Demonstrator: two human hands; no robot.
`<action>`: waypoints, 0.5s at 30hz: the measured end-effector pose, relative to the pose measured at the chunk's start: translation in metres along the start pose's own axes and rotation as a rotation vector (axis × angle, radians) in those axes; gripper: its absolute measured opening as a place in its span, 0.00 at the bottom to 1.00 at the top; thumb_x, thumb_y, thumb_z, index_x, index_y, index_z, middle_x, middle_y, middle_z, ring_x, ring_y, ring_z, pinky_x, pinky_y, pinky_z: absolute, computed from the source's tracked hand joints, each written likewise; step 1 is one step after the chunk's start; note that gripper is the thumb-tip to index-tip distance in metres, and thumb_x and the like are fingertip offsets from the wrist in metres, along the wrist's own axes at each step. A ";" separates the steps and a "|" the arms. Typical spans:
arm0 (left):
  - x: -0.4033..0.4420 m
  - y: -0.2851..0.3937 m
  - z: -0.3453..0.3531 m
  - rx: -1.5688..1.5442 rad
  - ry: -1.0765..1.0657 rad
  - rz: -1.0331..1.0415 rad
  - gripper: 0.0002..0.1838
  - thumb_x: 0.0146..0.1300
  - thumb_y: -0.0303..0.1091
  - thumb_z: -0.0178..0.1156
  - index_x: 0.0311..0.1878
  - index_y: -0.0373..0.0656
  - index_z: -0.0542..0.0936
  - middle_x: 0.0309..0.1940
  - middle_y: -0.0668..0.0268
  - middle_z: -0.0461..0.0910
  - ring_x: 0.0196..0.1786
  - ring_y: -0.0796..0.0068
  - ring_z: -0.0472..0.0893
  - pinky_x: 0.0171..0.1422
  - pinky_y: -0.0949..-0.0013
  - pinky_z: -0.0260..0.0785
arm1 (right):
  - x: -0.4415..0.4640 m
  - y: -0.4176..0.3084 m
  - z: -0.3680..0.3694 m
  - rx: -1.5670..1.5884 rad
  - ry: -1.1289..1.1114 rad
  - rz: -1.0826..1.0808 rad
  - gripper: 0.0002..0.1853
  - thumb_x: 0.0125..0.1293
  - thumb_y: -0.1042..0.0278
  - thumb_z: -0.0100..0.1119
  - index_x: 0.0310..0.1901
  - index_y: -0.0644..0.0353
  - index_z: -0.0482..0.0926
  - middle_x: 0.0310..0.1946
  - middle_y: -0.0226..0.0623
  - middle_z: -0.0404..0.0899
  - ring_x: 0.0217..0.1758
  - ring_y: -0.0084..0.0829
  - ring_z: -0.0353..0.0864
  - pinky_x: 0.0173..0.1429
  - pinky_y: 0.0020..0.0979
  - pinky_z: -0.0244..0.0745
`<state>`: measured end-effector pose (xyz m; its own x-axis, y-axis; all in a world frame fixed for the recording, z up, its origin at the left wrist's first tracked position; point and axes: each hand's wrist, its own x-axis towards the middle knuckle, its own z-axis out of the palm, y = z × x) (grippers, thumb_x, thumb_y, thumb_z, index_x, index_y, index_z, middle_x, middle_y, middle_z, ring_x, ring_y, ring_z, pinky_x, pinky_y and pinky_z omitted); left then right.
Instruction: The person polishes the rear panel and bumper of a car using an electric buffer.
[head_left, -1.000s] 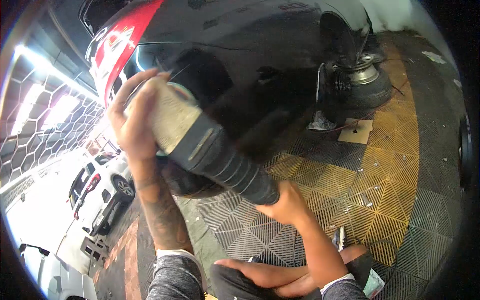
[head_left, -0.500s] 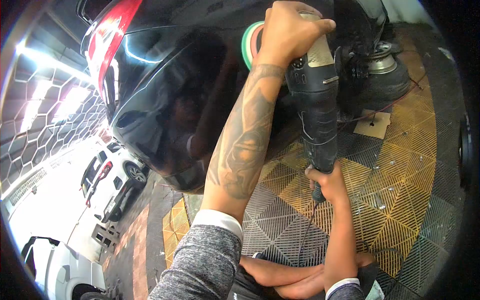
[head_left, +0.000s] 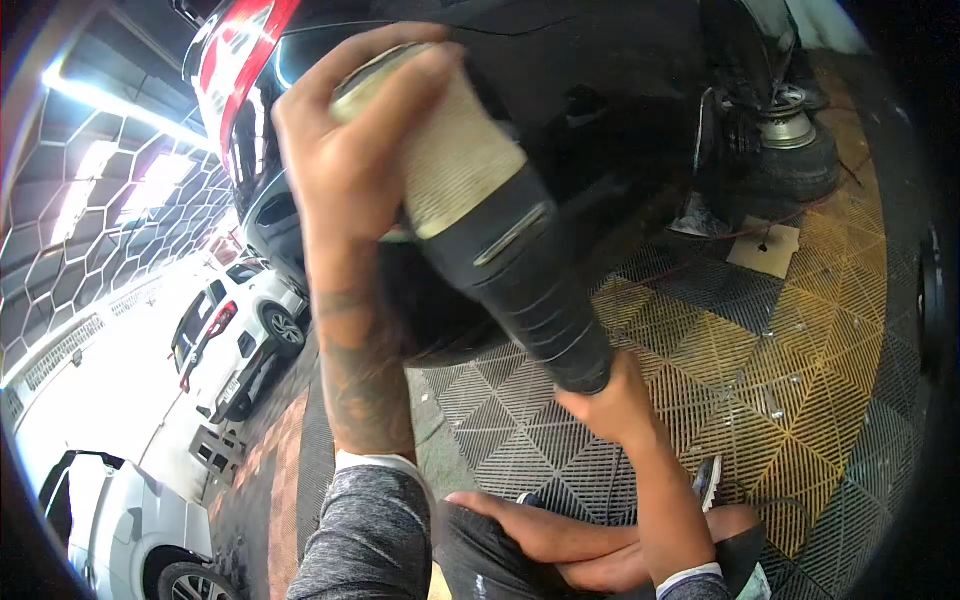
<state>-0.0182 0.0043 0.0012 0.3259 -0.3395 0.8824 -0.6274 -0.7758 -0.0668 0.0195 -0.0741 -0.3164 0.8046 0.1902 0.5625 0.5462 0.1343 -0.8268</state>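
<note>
A black car polisher (head_left: 545, 290) with a tan, worn-looking cover on its head slants across the view. My left hand (head_left: 350, 150), slightly blurred, wraps over its head end at the upper left. Lower down, my right hand (head_left: 615, 400) grips the rear end of the handle. The polisher's head is in front of a glossy black car body (head_left: 620, 60), at its rear corner. Its pad is mostly hidden behind the tool and my left wrist, so contact with the paint cannot be made out. A red tail light (head_left: 235, 60) shows at the upper left.
A wheel (head_left: 790, 130) lies at the car's right, near a piece of cardboard (head_left: 765, 248). Grey and yellow grid tiles (head_left: 780, 400) cover the floor. My crossed legs (head_left: 580, 540) are below. White cars (head_left: 235, 330) stand at the left.
The polisher's head and my left hand have moved left and nearer the camera. The tool now tilts more to the left, and the coloured pad has gone almost out of sight.
</note>
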 end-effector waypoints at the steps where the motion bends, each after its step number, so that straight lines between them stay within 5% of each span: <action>1: -0.007 -0.001 -0.011 -0.163 -0.001 -0.105 0.16 0.64 0.36 0.67 0.48 0.32 0.87 0.42 0.58 0.90 0.42 0.73 0.88 0.53 0.71 0.78 | -0.001 -0.009 0.003 -0.022 0.003 -0.078 0.20 0.47 0.58 0.80 0.31 0.68 0.84 0.28 0.57 0.85 0.34 0.57 0.88 0.39 0.47 0.83; 10: -0.079 0.010 -0.076 -0.136 0.263 -0.176 0.24 0.62 0.32 0.61 0.56 0.23 0.81 0.46 0.43 0.86 0.47 0.59 0.87 0.57 0.64 0.78 | 0.006 -0.022 0.013 0.054 -0.344 0.060 0.24 0.47 0.56 0.80 0.42 0.64 0.87 0.36 0.58 0.87 0.44 0.57 0.89 0.49 0.48 0.83; 13: -0.095 0.013 -0.045 -0.096 0.314 -0.147 0.22 0.63 0.31 0.61 0.55 0.23 0.81 0.46 0.44 0.87 0.48 0.60 0.87 0.58 0.64 0.78 | 0.012 0.013 -0.004 -0.261 -0.406 0.207 0.38 0.44 0.54 0.81 0.57 0.67 0.82 0.57 0.61 0.81 0.61 0.54 0.82 0.68 0.46 0.76; 15: -0.090 0.014 -0.016 -0.099 0.291 -0.119 0.19 0.64 0.31 0.62 0.53 0.26 0.83 0.45 0.48 0.88 0.46 0.63 0.87 0.58 0.64 0.78 | 0.017 0.029 -0.025 -0.229 -0.413 0.269 0.38 0.44 0.53 0.81 0.57 0.67 0.82 0.59 0.60 0.81 0.62 0.53 0.82 0.69 0.46 0.76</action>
<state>-0.0679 0.0327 -0.0721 0.1939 -0.0725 0.9783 -0.6675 -0.7405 0.0774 0.0546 -0.0908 -0.3311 0.7895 0.5615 0.2477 0.4079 -0.1786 -0.8954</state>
